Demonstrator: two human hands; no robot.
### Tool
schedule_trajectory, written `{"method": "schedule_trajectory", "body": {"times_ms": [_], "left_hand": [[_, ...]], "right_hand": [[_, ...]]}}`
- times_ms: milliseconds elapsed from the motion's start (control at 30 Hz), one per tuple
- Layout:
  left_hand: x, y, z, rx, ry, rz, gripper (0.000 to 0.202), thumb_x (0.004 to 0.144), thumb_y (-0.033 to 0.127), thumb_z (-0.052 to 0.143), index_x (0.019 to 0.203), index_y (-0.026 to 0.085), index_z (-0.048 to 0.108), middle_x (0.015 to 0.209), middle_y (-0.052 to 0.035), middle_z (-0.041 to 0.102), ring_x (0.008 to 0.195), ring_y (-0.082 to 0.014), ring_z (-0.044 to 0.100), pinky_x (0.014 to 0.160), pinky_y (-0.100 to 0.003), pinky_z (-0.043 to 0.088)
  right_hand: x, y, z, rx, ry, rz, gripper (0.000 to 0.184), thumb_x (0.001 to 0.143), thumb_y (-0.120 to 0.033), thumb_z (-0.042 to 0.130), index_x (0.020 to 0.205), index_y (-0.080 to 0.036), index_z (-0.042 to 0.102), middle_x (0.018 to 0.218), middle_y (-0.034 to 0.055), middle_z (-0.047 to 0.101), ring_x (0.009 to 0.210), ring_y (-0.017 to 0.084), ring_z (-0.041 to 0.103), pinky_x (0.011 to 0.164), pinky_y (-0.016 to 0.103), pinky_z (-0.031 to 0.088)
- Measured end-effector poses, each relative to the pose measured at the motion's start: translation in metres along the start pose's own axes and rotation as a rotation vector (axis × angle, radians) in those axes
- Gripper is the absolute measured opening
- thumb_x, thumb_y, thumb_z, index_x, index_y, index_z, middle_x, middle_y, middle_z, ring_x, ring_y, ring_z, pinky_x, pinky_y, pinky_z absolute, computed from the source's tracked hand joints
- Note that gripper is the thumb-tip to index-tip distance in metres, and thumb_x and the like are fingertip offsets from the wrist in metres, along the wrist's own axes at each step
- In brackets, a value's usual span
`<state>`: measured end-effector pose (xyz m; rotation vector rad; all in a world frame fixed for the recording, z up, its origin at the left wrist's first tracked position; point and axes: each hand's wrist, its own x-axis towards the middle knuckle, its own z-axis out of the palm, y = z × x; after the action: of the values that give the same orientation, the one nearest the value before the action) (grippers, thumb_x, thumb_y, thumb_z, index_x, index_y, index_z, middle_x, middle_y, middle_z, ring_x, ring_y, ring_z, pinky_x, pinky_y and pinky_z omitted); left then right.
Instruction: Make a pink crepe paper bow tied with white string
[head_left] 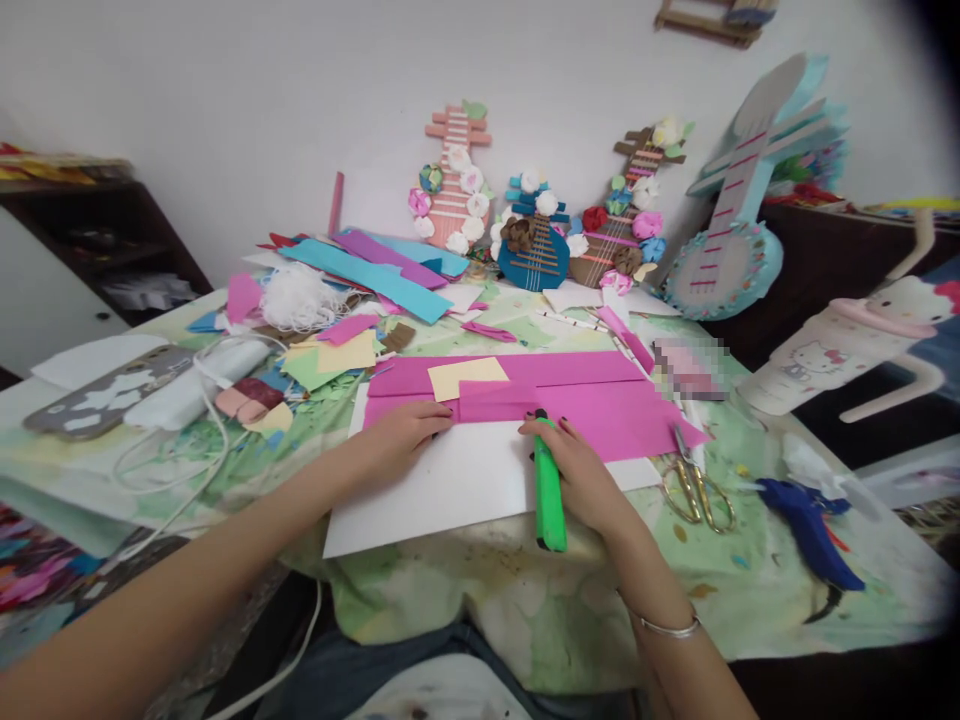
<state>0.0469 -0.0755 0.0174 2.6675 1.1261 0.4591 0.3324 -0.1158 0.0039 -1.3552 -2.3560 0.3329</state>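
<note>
Fingers of the right hand (583, 478) close round a green cutter (550, 500), its tip at the lower edge of the folded pink paper (592, 398) — which lies on a white sheet (465, 485) mid-surface (742, 590). The left hand (405, 432) lies flat on that edge, fingers loosely extended, gripping nothing. Gold scissors (699, 492) rest just beside the sheet.

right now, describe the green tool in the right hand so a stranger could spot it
Find the large white card sheet in the middle foreground. On its right side the right hand grips a bright green plastic stick-shaped tool. Unlike the gold-handled metal scissors beside it, it is neon green.
</note>
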Motion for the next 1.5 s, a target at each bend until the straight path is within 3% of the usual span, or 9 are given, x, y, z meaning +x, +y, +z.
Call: {"method": "schedule_trajectory", "body": {"times_ms": [133, 267, 500, 667, 833, 967, 1067, 1267, 1500], "left_hand": [[0.002, 0.022, 0.007, 0.011, 0.059, -0.092, 0.028, 0.092, 0.019, 0.035, 0.104, 0.016, 0.060, 0.104, -0.0098, 0.062, 0.094, -0.0214, 0.058, 0.084, -0.035, 0.047], [0.011, 0.037, 0.015, 0.076, 0.113, -0.111, 0.028, 0.090, 0.024, 0.044, 0.114, 0.013, 0.052, 0.106, -0.0133, 0.056, 0.098, -0.0258, 0.052, 0.084, -0.039, 0.045], [0.014, 0.032, 0.023, 0.091, 0.140, -0.040, 0.029, 0.089, 0.028, 0.046, 0.114, 0.019, 0.058, 0.098, -0.0105, 0.049, 0.090, -0.0226, 0.048, 0.079, -0.037, 0.043], [0.015, 0.024, 0.020, -0.012, 0.137, -0.070, 0.031, 0.088, 0.032, 0.046, 0.113, 0.018, 0.058, 0.100, -0.0105, 0.052, 0.093, -0.0229, 0.051, 0.082, -0.036, 0.043], [0.050, 0.011, 0.002, -0.083, 0.094, -0.284, 0.045, 0.082, 0.038, 0.052, 0.120, 0.013, 0.048, 0.103, -0.0135, 0.059, 0.094, -0.0260, 0.057, 0.078, -0.035, 0.044], [0.089, 0.007, -0.005, -0.171, 0.094, -0.579, 0.050, 0.075, 0.043, 0.059, 0.113, 0.013, 0.048, 0.110, -0.0177, 0.061, 0.100, -0.0314, 0.057, 0.072, -0.032, 0.043], [0.109, 0.003, 0.002, -0.220, 0.116, -0.663, 0.059, 0.064, 0.047, 0.068, 0.108, 0.013, 0.048, 0.101, -0.0170, 0.064, 0.091, -0.0315, 0.061, 0.063, -0.030, 0.042], [0.117, -0.010, 0.021, -0.336, 0.144, -0.620, 0.044, 0.061, 0.019, 0.071, 0.100, 0.017, 0.051, 0.080, -0.0053, 0.067, 0.076, -0.0217, 0.063, 0.056, -0.024, 0.042], [0.115, -0.007, 0.025, -0.408, 0.152, -0.445, 0.046, 0.057, 0.035, 0.077, 0.096, 0.017, 0.059, 0.095, -0.0073, 0.065, 0.084, -0.0221, 0.062, 0.067, -0.028, 0.046]], "right_hand": [[0.000, 0.001, 0.001, 0.000, 0.001, -0.011, 0.058, 0.073, 0.000, 0.038, 0.127, -0.022, 0.040, 0.129, 0.0075, 0.054, 0.121, 0.019, 0.048, 0.112, 0.045, 0.019], [0.001, -0.001, 0.000, -0.002, 0.005, -0.014, 0.058, 0.073, 0.000, 0.038, 0.126, -0.022, 0.042, 0.129, 0.0069, 0.054, 0.121, 0.019, 0.048, 0.112, 0.044, 0.019], [-0.001, -0.003, -0.001, 0.077, 0.055, -0.010, 0.056, 0.074, -0.002, 0.037, 0.125, -0.023, 0.044, 0.129, 0.0082, 0.053, 0.121, 0.022, 0.046, 0.105, 0.045, 0.029], [-0.003, 0.003, 0.001, 0.292, 0.288, 0.163, 0.049, 0.070, -0.002, 0.036, 0.115, -0.022, 0.045, 0.106, 0.0069, 0.060, 0.089, 0.019, 0.059, 0.079, 0.032, 0.045], [-0.003, 0.011, 0.003, 0.483, 0.495, 0.257, 0.035, 0.074, -0.009, 0.041, 0.105, -0.024, 0.044, 0.102, 0.0044, 0.061, 0.091, 0.017, 0.060, 0.077, 0.028, 0.046], [-0.002, 0.016, 0.006, 0.567, 0.540, 0.267, 0.027, 0.076, -0.015, 0.043, 0.102, -0.024, 0.043, 0.103, 0.0060, 0.061, 0.098, 0.018, 0.060, 0.081, 0.029, 0.045], [-0.002, 0.016, 0.006, 0.588, 0.544, 0.273, 0.024, 0.078, -0.018, 0.044, 0.102, -0.024, 0.042, 0.099, 0.0052, 0.061, 0.098, 0.018, 0.060, 0.082, 0.030, 0.045], [-0.003, 0.009, 0.002, 0.584, 0.509, 0.273, 0.031, 0.074, -0.012, 0.043, 0.102, -0.024, 0.045, 0.092, 0.0018, 0.061, 0.081, 0.015, 0.060, 0.075, 0.027, 0.045], [-0.004, 0.008, 0.001, 0.582, 0.508, 0.287, 0.033, 0.072, -0.010, 0.042, 0.102, -0.024, 0.047, 0.084, 0.0005, 0.059, 0.079, 0.016, 0.058, 0.072, 0.026, 0.044]]}}
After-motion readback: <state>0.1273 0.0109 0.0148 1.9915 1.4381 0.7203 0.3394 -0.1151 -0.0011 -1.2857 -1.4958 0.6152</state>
